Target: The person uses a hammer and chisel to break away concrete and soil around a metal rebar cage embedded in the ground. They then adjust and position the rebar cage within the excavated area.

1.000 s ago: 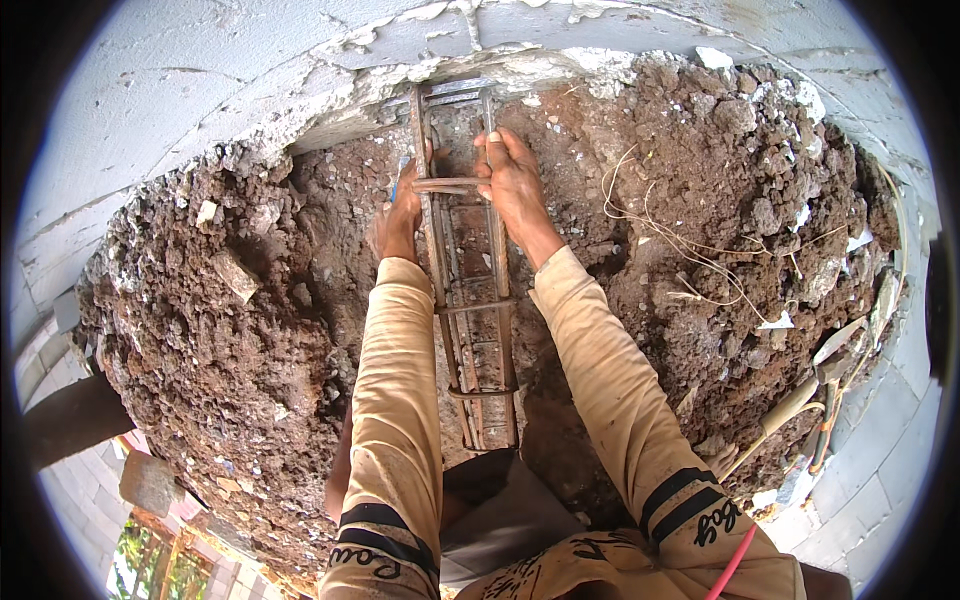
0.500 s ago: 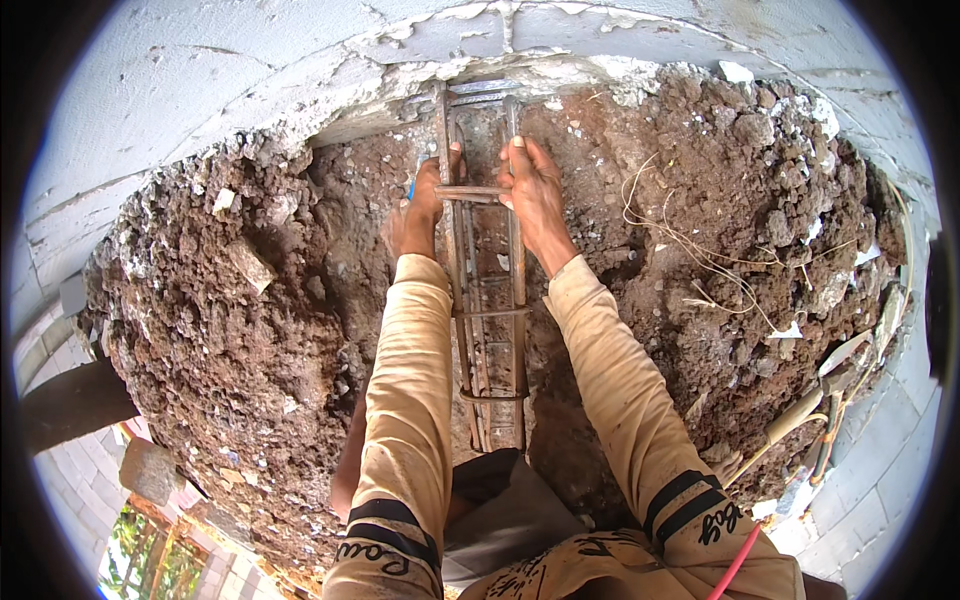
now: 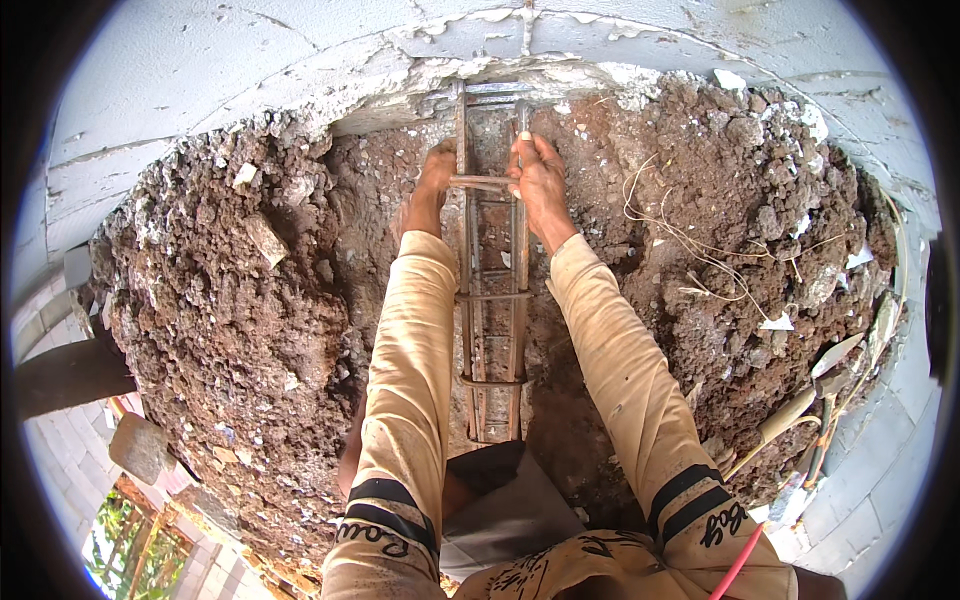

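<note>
A narrow rebar cage [image 3: 518,340], long rusty rods tied by square stirrups, lies lengthwise in the dirt trench between my forearms. My right hand [image 3: 541,190] is closed round its right rod near the far end, thumb on top. Across from it, my left hand [image 3: 430,185] is curled against the left rod, its fingertips partly hidden. A stirrup [image 3: 483,182] spans the two rods between my hands. Nearer to me, another stirrup [image 3: 493,296] crosses the cage. The cage's far end reaches the pale wall's broken lower edge.
Loose brown soil [image 3: 230,330] is heaped on both sides. A pale wall [image 3: 330,60] curves across the far side. Thin wire or string [image 3: 700,255] lies on the right heap. A long-handled tool [image 3: 790,415] rests at the right edge, and a flat blade [image 3: 140,447] at the left.
The view has shifted slightly, so the cage's far end appears farther right. My left hand has turned a little and its fingers show less; my right hand keeps its hold on the rod.
</note>
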Tool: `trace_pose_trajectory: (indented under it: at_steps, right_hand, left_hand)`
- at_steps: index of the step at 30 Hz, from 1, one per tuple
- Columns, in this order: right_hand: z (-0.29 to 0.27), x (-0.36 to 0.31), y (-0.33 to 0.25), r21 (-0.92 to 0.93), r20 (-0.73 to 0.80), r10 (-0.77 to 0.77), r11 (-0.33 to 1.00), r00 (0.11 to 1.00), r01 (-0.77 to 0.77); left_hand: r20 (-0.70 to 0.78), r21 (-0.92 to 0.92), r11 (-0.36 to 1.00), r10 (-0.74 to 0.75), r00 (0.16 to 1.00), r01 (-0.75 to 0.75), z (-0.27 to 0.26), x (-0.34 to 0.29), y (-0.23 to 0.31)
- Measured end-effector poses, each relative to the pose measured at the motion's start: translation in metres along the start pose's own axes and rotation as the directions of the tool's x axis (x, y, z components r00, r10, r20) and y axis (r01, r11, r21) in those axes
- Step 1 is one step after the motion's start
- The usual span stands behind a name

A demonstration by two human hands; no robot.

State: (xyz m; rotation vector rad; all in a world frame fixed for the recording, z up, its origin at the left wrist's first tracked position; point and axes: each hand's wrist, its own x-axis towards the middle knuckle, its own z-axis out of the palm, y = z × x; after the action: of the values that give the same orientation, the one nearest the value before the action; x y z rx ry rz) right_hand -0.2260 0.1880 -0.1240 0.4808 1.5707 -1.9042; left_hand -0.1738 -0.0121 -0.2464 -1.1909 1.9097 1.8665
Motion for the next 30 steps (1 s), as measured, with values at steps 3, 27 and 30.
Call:
trace_pose_trajectory:
  at_steps: [3, 27, 30]
  right_hand:
    - [-0.025, 0.013, -0.008, -0.097, -0.043, -0.048, 0.994, 0.998, 0.044]
    - [-0.006, 0.002, -0.024, -0.190, 0.077, -0.055, 0.979, 0.996, 0.068]
    - [-0.012, -0.003, -0.016, -0.229, 0.090, 0.008, 0.973, 0.996, 0.013]
  left_hand:
    - [-0.193, -0.127, 0.986, 0.085, 0.978, -0.111, 0.035, -0.047, 0.090]
    - [-0.180, 0.522, 0.841, 0.270, 0.946, -0.141, 0.030, -0.034, 0.126]
    - [-0.219, 0.635, 0.772, 0.210, 0.953, -0.024, 0.028, -0.020, 0.101]
